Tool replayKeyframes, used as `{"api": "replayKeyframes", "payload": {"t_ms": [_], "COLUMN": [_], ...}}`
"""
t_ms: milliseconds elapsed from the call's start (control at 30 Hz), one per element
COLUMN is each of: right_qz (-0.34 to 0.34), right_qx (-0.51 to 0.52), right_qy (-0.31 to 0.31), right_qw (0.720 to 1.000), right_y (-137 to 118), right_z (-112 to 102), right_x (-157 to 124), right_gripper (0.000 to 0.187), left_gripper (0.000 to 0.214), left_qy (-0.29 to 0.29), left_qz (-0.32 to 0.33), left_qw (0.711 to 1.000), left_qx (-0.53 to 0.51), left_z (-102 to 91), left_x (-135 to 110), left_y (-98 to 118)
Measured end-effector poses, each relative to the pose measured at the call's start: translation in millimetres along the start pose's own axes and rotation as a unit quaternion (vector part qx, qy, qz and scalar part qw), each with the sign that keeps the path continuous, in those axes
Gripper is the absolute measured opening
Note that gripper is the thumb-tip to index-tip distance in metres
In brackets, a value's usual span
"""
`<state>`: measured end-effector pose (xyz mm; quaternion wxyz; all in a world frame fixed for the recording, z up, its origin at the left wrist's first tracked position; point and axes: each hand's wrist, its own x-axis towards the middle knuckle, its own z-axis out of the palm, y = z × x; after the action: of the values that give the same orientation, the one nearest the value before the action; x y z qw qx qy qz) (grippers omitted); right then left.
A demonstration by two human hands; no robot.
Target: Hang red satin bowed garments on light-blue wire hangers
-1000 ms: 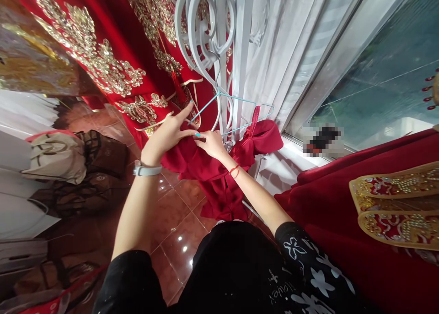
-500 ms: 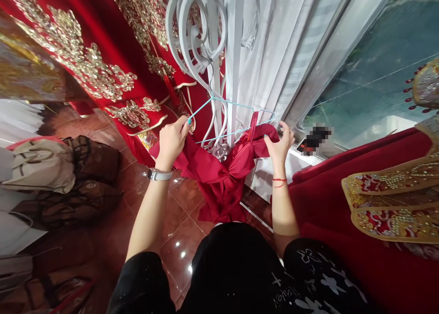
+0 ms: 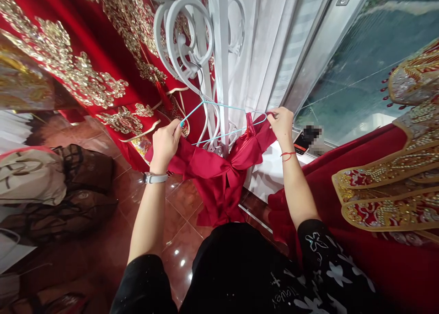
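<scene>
A plain red dress spreads between my hands, its skirt dropping toward the floor. My left hand is closed round the left end of a light-blue hanger, with red cloth below the fingers. The hanger's dark hook is caught on a scroll of a white metal rack. One red strap loops over the hanger's right side. Just beyond the hanger's right end, my right hand pinches the upper edge of the dress and stretches it outward. The fingertips of my left hand are partly hidden.
Red garments with gold beading hang at the left. Another red gown with gold embroidery stands close on the right. A glass door and white curtain lie behind. Fabric bags rest on the tiled floor.
My right hand has gone from spread fingers beside the dress to pinching its edge, and the cloth there is now pulled taut to the right. My left hand keeps its grip.
</scene>
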<state>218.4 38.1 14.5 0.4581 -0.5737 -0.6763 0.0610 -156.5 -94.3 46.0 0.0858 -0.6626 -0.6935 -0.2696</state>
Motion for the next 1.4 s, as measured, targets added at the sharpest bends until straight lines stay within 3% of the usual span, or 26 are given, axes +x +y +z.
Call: {"api": "replayKeyframes", "payload": {"t_ms": [167, 300, 600, 867, 1067, 1167, 1400], "right_qz": [-0.084, -0.114, -0.076, -0.077, -0.030, -0.033, -0.042], "right_qx": [0.005, -0.017, 0.000, 0.107, 0.177, 0.177, 0.118], "right_qy": [-0.014, -0.033, -0.125, -0.108, -0.121, -0.118, -0.157], "right_qw": [0.996, 0.993, 0.989, 0.985, 0.976, 0.977, 0.980], "right_y": [-25.8, -42.6, -54.5, -66.1, -63.1, -63.5, -76.3], "right_z": [-2.6, -3.7, -25.2, -9.8, -7.2, -6.4, -20.7], "right_x": [11.8, 11.5, 18.7, 16.6, 18.3, 19.7, 16.6], "right_gripper": [0.034, 0.032, 0.024, 0.027, 0.021, 0.014, 0.028], "left_gripper": [0.030, 0.030, 0.036, 0.038, 0.035, 0.034, 0.029], "left_qy": [-0.005, -0.009, -0.006, -0.006, -0.015, -0.018, -0.017], "left_qz": [-0.002, -0.014, -0.025, -0.009, -0.019, -0.023, -0.028], "left_qw": [1.000, 1.000, 1.000, 1.000, 1.000, 0.999, 0.999], "left_qx": [0.012, 0.024, 0.011, -0.023, -0.017, -0.026, -0.035], "left_z": [0.5, -0.7, -3.3, -0.9, -1.0, -2.0, -4.7], "left_x": [0.0, -2.8, -7.3, -7.0, -8.1, -8.0, -6.8], "left_y": [2.9, 7.3, 9.8, 8.2, 8.6, 9.0, 4.7]}}
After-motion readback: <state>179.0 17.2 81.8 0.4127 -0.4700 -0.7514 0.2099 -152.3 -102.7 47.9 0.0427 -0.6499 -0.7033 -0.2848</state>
